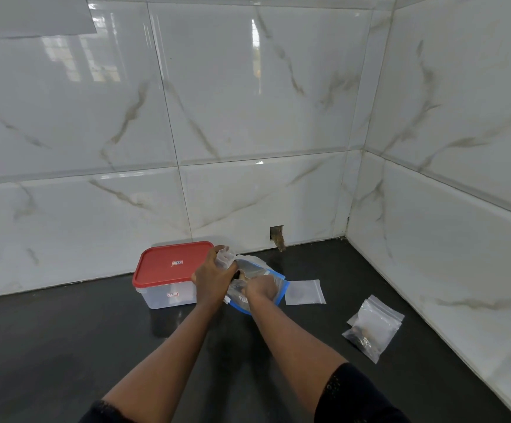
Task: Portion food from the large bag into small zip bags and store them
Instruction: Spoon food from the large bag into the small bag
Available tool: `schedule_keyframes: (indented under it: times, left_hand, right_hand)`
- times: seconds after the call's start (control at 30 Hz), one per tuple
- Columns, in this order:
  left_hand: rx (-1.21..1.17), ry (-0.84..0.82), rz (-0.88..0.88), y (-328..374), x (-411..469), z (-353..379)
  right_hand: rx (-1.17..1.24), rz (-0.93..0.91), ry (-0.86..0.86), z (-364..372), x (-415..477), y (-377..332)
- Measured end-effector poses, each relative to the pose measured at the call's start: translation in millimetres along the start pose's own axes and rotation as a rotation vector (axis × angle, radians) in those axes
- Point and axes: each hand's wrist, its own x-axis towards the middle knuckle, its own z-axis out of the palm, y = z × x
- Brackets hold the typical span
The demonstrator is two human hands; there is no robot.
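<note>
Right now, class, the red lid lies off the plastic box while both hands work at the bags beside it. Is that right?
No. The head view shows the red lid sitting on the plastic box, not off it. The rest stands: the left hand and right hand work at the bags beside it.

The dark glossy countertop [65, 346] lies open across the front and left. A clear plastic box with a red lid [168, 270] blocks the back left, near the white marble-tiled wall [248, 117]. A large clear blue-edged zip bag [274, 282] lies just beside it. A flat empty small zip bag [304, 293] and filled small zip bags [373, 331] occupy the right, with bare counter between them.
</note>
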Motion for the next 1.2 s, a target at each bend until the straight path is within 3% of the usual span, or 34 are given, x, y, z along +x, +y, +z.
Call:
schedule_keyframes:
  times: [0.2,0.33,0.83,1.03,1.2]
  left_hand:
    - [0.105,0.023,-0.059,10,0,9]
    - [0.138,0.000,-0.059,15,-6,15]
    - [0.105,-0.020,-0.081,12,-5,29]
    - [0.074,-0.034,-0.099,6,-7,34]
    - [0.070,-0.093,-0.073,0,-9,37]
  right_hand:
    - [-0.182,-0.014,0.036,-13,-1,-2]
    - [-0.313,-0.120,0.057,-30,1,2]
    - [-0.130,-0.078,0.296,-123,12,-15]
    - [0.039,-0.080,0.091,-167,-7,-40]
    - [0.118,-0.223,0.032,-155,-26,-55]
